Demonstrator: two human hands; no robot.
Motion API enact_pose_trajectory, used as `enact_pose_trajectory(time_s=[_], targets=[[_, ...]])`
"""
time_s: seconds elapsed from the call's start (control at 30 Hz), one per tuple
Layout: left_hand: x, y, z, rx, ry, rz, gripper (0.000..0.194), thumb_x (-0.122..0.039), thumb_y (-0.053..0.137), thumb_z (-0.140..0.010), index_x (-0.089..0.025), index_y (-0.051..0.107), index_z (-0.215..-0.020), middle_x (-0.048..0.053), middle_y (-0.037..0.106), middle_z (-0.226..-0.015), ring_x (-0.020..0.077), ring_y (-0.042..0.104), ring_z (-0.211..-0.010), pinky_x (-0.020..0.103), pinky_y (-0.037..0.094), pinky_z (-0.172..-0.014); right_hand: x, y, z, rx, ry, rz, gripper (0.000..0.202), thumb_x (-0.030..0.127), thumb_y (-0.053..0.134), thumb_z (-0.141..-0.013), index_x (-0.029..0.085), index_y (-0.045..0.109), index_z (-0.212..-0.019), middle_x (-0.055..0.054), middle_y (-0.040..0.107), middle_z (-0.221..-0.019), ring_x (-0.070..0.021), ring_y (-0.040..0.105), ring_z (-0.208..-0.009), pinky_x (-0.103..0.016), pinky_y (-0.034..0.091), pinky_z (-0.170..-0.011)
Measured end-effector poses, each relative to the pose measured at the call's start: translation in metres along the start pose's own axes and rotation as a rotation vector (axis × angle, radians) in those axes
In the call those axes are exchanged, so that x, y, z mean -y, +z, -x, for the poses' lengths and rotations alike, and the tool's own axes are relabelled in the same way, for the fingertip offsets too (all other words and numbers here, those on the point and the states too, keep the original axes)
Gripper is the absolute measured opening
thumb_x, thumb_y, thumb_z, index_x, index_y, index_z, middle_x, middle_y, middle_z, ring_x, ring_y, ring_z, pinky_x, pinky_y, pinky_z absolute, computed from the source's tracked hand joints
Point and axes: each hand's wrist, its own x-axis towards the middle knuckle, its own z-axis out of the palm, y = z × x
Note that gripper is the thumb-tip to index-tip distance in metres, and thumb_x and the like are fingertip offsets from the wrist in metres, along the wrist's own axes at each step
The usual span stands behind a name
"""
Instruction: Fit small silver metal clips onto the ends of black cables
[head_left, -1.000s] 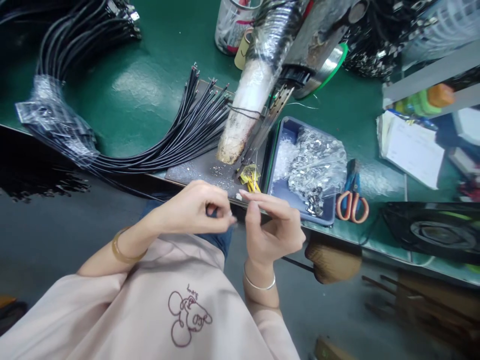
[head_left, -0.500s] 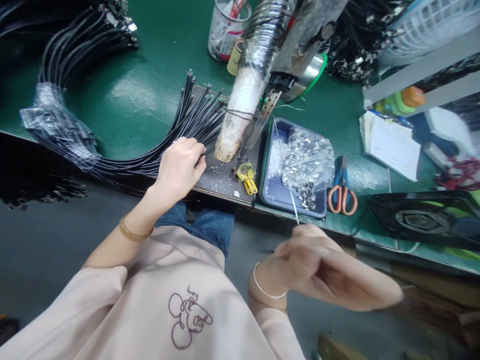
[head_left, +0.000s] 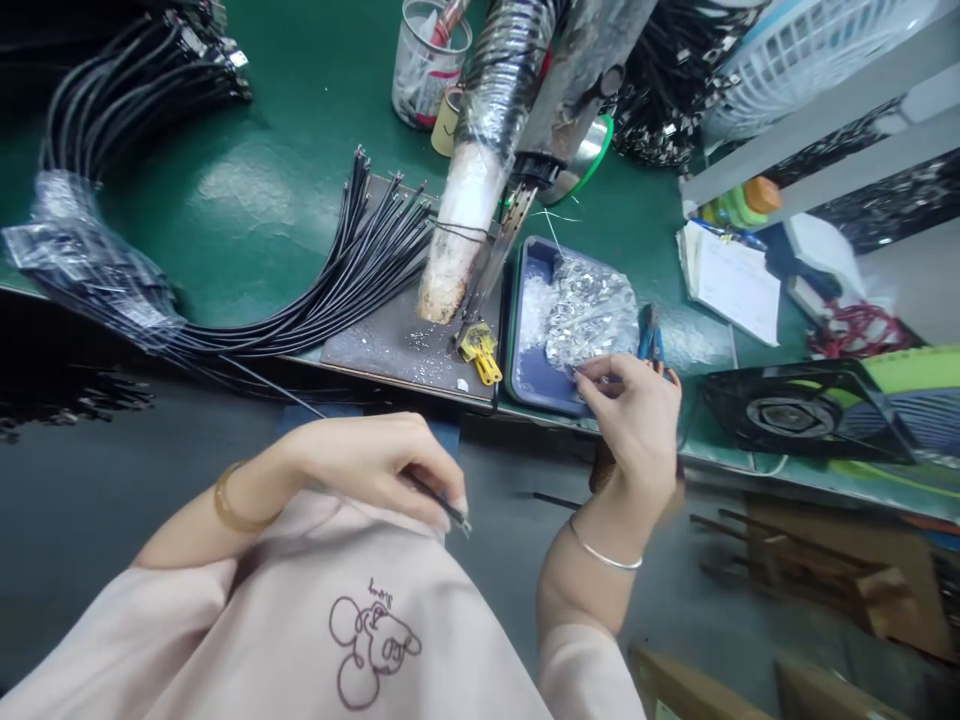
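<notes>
Evidently a picking step: right hand (head_left: 634, 408) at the tray (head_left: 535, 374), cable (head_left: 429, 489) in the left hand (head_left: 375, 462).
Left of the tray and nearer the wearer, the left hand curls around the cable, its tip poking out. Over the tray's near side, beside the bagged metal parts (head_left: 589, 308), the right thumb and forefinger nearly meet; whether they grip anything, I cannot tell. The next move seems to call for a fine pinch.
</notes>
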Motion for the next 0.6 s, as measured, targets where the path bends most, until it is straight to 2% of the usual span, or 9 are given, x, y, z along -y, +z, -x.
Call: enact_pose_trajectory(time_s=[0.03, 0.07, 0.13, 0.23, 0.3, 0.33, 0.4, 0.5, 0.6], targets=[[0.003, 0.003, -0.005, -0.087, -0.027, 0.072, 0.014, -0.025, 0.07, -0.088, -0.014, 0.079, -0.089, 0.003, 0.07, -0.067, 0.0098, 0.055, -0.055, 0.021, 0.042, -0.053, -0.001, 0.002, -0.003, 0.028, -0.023, 0.003, 0.011, 0.026, 0.06, -0.074, 0.024, 0.056, -0.064, -0.002, 0.071, -0.077, -0.0171, 0.062, -0.064, -0.032, 0.048, -0.069], [0.007, 0.006, -0.009, -0.229, -0.064, 0.119, 0.016, -0.026, 0.069, -0.088, -0.013, 0.078, -0.088, 0.002, 0.068, -0.063, 0.0098, 0.054, -0.053, 0.02, 0.042, -0.052, -0.002, 0.003, -0.006, 0.042, -0.045, 0.016, 0.012, 0.025, 0.06, -0.073, 0.024, 0.055, -0.063, -0.002, 0.068, -0.074, -0.0167, 0.06, -0.063, -0.031, 0.047, -0.067], [0.015, 0.01, -0.012, -0.595, -0.1, 0.099, 0.018, -0.027, 0.067, -0.087, -0.012, 0.077, -0.085, 0.003, 0.07, -0.064, 0.0108, 0.057, -0.055, 0.021, 0.046, -0.054, -0.002, 0.006, -0.009, 0.026, -0.075, 0.055, 0.013, 0.023, 0.06, -0.072, 0.024, 0.053, -0.062, 0.0, 0.063, -0.068, -0.0157, 0.056, -0.059, -0.031, 0.043, -0.065], [0.025, 0.013, -0.007, -1.133, -0.079, -0.199, 0.015, -0.023, 0.066, -0.085, -0.014, 0.077, -0.082, 0.007, 0.078, -0.08, 0.0135, 0.065, -0.065, 0.023, 0.05, -0.06, -0.002, 0.009, -0.007, -0.04, -0.098, 0.08, 0.013, 0.021, 0.059, -0.071, 0.025, 0.051, -0.062, 0.002, 0.06, -0.064, -0.0149, 0.053, -0.056, -0.031, 0.041, -0.063], [0.028, 0.011, 0.0, -1.314, -0.081, -0.343, 0.014, -0.022, 0.066, -0.084, -0.015, 0.078, -0.084, 0.007, 0.079, -0.084, 0.013, 0.064, -0.065, 0.023, 0.049, -0.059, 0.0, 0.009, -0.003, -0.062, -0.092, 0.048, 0.012, 0.02, 0.06, -0.071, 0.024, 0.052, -0.063, 0.002, 0.062, -0.064, -0.0141, 0.053, -0.056, -0.031, 0.043, -0.064], [0.029, 0.009, 0.003, -1.351, -0.083, -0.34, 0.013, -0.022, 0.067, -0.083, -0.015, 0.077, -0.085, 0.006, 0.078, -0.08, 0.0122, 0.063, -0.063, 0.022, 0.048, -0.057, 0.001, 0.009, -0.001, -0.076, -0.079, 0.015, 0.011, 0.021, 0.061, -0.072, 0.024, 0.054, -0.064, 0.003, 0.063, -0.065, -0.0138, 0.055, -0.056, -0.031, 0.045, -0.065], [0.027, 0.004, 0.008, -1.332, -0.074, -0.193, 0.011, -0.023, 0.07, -0.08, -0.015, 0.076, -0.084, 0.002, 0.071, -0.067, 0.0105, 0.058, -0.056, 0.021, 0.046, -0.052, 0.006, 0.007, 0.004, -0.145, -0.037, -0.085, 0.009, 0.023, 0.064, -0.074, 0.023, 0.057, -0.067, 0.003, 0.066, -0.068, -0.0142, 0.06, -0.058, -0.032, 0.049, -0.067], [0.02, -0.002, 0.008, -1.167, -0.039, 0.164, 0.011, -0.024, 0.075, -0.076, -0.015, 0.072, -0.08, -0.003, 0.058, -0.05, 0.0083, 0.049, -0.045, 0.019, 0.039, -0.044, 0.02, 0.002, 0.009, -0.35, 0.022, -0.321, 0.015, 0.028, 0.071, -0.075, 0.022, 0.058, -0.07, 0.002, 0.067, -0.071, -0.0165, 0.068, -0.064, -0.031, 0.052, -0.061], [0.013, -0.004, 0.001, -1.029, -0.027, 0.395, 0.014, -0.024, 0.077, -0.073, -0.016, 0.069, -0.081, -0.005, 0.056, -0.047, 0.0066, 0.043, -0.041, 0.019, 0.029, -0.04, 0.04, 0.002, 0.017, -0.52, 0.012, -0.578, 0.021, 0.025, 0.078, -0.074, 0.021, 0.057, -0.07, 0.003, 0.067, -0.073, -0.014, 0.068, -0.057, -0.027, 0.054, -0.051]])
